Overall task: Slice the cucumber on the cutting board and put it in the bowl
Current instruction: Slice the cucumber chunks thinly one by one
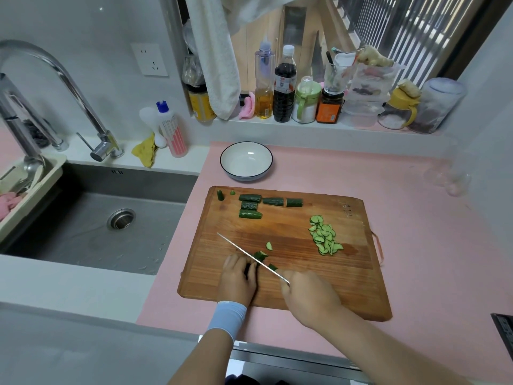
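Observation:
A wooden cutting board (pixel 291 276) lies on the pink counter. My left hand (pixel 237 277) holds down a short cucumber piece (pixel 260 256) near the board's front left, fingers curled over it. My right hand (pixel 308 297) grips the handle of a knife (pixel 249 255), whose blade lies across that piece. One cut slice (pixel 268 245) lies just beyond the blade. A heap of half-moon slices (pixel 324 236) is at the board's right. Several uncut cucumber chunks (pixel 251 207) line the far left of the board. An empty white bowl (pixel 246 160) with a dark rim stands behind the board.
A steel sink (pixel 111 218) with a tall faucet (pixel 55 79) is to the left. Bottles and jars (pixel 305 98) crowd the window ledge behind. A dish soap bottle (pixel 172 129) and yellow cloth (pixel 144 152) sit by the sink. A dark appliance edge (pixel 503 332) shows at right.

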Available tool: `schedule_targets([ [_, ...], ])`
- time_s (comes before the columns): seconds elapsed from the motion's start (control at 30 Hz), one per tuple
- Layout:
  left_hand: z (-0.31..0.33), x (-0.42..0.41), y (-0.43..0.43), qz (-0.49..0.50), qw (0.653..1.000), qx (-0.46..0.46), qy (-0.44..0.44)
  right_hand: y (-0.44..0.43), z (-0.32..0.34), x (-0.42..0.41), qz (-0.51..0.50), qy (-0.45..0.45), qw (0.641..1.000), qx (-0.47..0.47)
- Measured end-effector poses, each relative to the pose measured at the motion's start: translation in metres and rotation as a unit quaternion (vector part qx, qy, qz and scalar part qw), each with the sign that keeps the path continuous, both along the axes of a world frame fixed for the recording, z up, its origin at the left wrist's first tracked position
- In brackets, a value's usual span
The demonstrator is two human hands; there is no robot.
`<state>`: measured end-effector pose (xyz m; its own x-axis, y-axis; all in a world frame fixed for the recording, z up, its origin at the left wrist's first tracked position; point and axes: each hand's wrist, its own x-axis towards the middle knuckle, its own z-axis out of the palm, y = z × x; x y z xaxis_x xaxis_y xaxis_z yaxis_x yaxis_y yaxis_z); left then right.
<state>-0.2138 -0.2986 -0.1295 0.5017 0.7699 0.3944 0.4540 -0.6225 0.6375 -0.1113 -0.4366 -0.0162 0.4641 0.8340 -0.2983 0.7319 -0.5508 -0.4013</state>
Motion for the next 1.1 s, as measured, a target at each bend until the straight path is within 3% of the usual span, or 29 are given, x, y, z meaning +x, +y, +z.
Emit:
schedule_targets([
  [0.6,-0.004,-0.002,-0.001,-0.015,1.0,0.004,0.013,0.011,-0.008,0.003,-0.019,0.022,0.999,-0.029],
  [1.1,-0.002,-0.002,-0.001,0.001,1.0,0.0,0.012,-0.001,-0.007,0.001,-0.001,0.003,1.0,0.02],
])
